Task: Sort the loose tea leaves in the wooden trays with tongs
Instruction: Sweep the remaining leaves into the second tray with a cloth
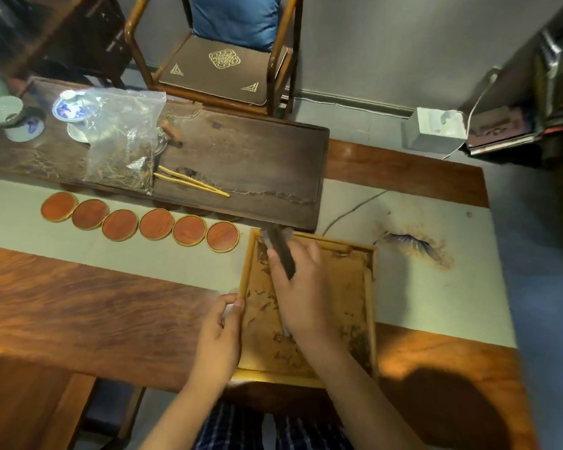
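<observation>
A light wooden tray [369, 306] lies at the table's near edge, with loose dark tea leaves [267, 303] scattered over its floor. My right hand [301, 293] hovers over the tray and grips a dark tool [281, 251] that points toward the tray's far left corner; motion blur hides its exact shape. My left hand [220, 332] pinches the tray's left rim. A pair of pale bamboo tongs [190, 183] rests untouched on the dark tea board [257, 164] farther back.
A clear plastic bag of tea leaves [124, 141] sits on the tea board, beside cups and saucers [69, 107] at the left. Several round red coasters [150, 224] line the cloth runner. A chair [221, 56] stands beyond the table. A burn-like stain [413, 245] marks the cloth at right.
</observation>
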